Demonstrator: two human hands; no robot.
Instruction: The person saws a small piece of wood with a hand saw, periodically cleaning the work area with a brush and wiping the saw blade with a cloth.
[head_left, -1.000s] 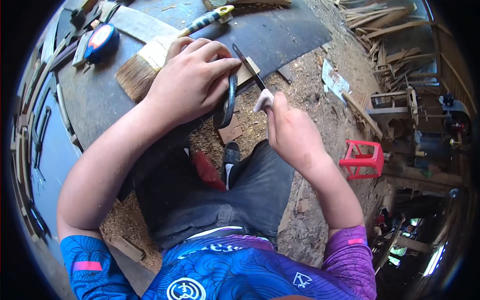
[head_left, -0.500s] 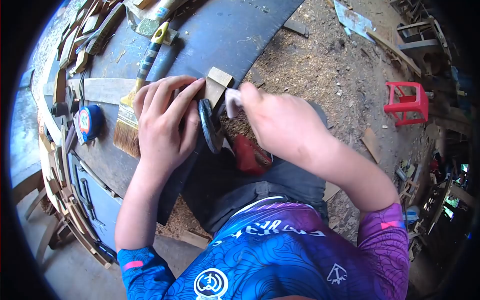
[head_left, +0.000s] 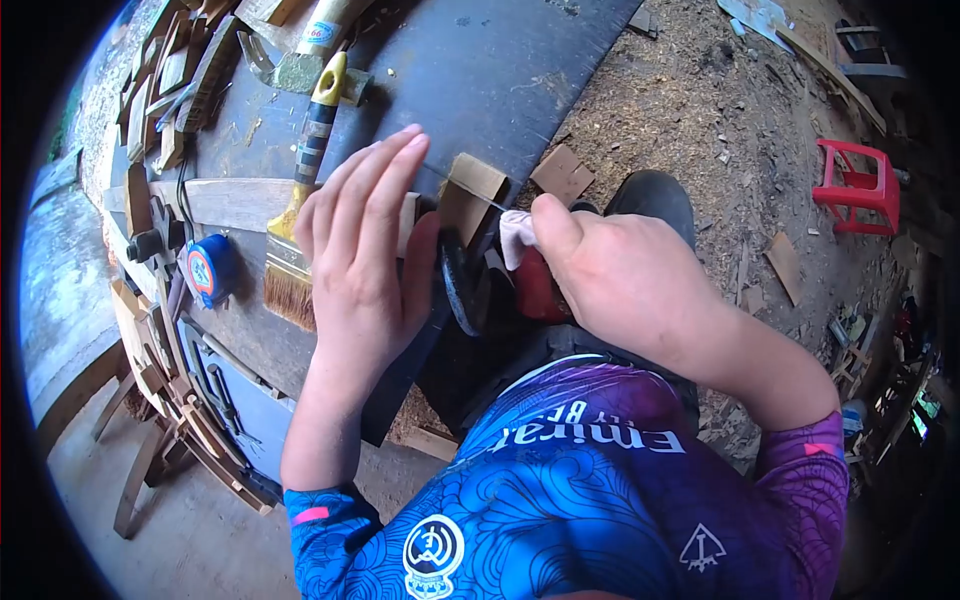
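Note:
A small wooden block [head_left: 474,190] lies at the edge of the dark worktop [head_left: 480,75], beside a dark, worn clamp-like piece [head_left: 459,285]. My left hand [head_left: 365,225] is just left of the block, fingers stretched out and thumb near the clamp-like piece. It grips nothing; its palm faces down and hides part of the wood beneath. On the other side, my right hand [head_left: 625,275] is closed around the pale cloth-wrapped end [head_left: 516,236] of a thin blade [head_left: 490,202]. The blade reaches across the block toward my left fingers.
A paintbrush [head_left: 318,135] and a hammer [head_left: 325,35] lie left on the worktop, with a blue tape measure [head_left: 210,270] nearby. Wood offcuts [head_left: 190,75] are piled at the far left. A red stool [head_left: 856,187] stands on the shaving-strewn floor [head_left: 690,110] at right.
My left fingers have straightened and lifted from beside the block. My right hand has kept its grip on the cloth-wrapped end, and the blade now shows across the block. The whole view has shifted.

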